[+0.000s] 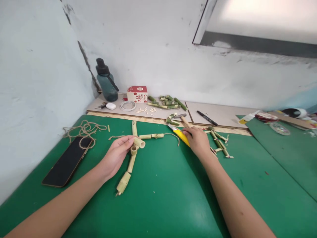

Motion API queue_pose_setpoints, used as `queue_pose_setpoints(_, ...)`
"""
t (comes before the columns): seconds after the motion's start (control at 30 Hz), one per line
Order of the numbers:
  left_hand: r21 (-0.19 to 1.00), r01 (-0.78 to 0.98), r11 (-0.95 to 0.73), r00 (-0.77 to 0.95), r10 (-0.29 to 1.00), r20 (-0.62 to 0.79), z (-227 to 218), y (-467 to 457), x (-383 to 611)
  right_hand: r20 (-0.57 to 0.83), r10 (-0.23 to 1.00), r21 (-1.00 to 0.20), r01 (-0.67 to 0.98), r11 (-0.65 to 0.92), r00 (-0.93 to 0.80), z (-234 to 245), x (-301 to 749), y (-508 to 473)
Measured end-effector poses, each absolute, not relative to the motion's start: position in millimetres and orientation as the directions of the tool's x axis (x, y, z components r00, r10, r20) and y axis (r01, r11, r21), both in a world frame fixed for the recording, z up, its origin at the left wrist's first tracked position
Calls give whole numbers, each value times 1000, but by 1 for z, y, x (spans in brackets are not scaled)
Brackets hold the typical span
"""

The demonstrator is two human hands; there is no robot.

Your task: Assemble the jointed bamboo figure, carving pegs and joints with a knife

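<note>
My left hand (119,153) pinches a short hollow bamboo tube (140,143) between thumb and fingers. Around it lie strung bamboo pieces: an upright tube (134,128) above, a limb (151,136) to the right with twine from its end, and a lower limb (123,182) angled towards me. My right hand (198,140) is closed around the wooden handle of a small hammer (184,121), whose dark head points left. A yellow utility knife (182,137) lies right beside the fingertips, blade towards the back. The palm is hidden.
Loose twine (85,129) partly covers a phone (65,163) at left. Behind stand a bottle (107,82) and red-white box (137,94), near a coiled cable (127,105), small sticks (146,110) and green bamboo pieces (170,102). A marker (207,118) and bamboo figure (220,143) are right.
</note>
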State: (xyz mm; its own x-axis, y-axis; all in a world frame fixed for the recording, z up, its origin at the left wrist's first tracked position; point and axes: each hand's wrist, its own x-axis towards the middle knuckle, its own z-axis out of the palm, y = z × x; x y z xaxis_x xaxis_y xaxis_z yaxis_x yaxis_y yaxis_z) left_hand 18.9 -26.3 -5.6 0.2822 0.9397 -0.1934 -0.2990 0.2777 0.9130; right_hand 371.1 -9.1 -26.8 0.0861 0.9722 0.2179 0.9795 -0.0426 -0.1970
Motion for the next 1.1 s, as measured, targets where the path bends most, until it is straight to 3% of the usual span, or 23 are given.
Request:
queue_pose_setpoints(0.37, 833, -434, 343, 352, 916, -194, -12, -24, 18, 159, 985, -237, 971, -27, 66, -23, 377, -12)
queue_pose_setpoints(0.63, 811, -466, 354, 308, 924, -227, -10, -21, 21, 157, 982, -108, 990, -89, 105, -21, 370, -20)
queue_pose_setpoints(0.77, 798, -482, 363, 293, 924, -244, -9, -19, 20, 182, 942, -188, 950, -248, 282, -10, 374, -33)
queue_pose_setpoints(0.83, 792, -486, 369, 295, 923, -249, -10, -18, 20, 271, 891, -298, 912, -282, 363, -2, 374, -39)
queue_pose_setpoints(0.9, 785, -497, 371, 304, 921, -243, -10, -18, 20, 436, 818, -468, 871, -150, 376, 6, 367, -46)
queue_pose_setpoints(0.97, 778, -505, 373, 315, 919, -236, -10, -18, 20, 595, 712, -603, 793, 88, 373, 10, 352, -55)
queue_pose_setpoints(1.03, 787, -494, 371, 317, 919, -235, -11, -19, 20, 706, 624, -621, 717, 317, 336, 12, 331, -64)
queue_pose_setpoints(1.1, 804, -469, 365, 314, 920, -235, -12, -19, 20, 810, 551, -517, 687, 510, 201, 12, 308, -75)
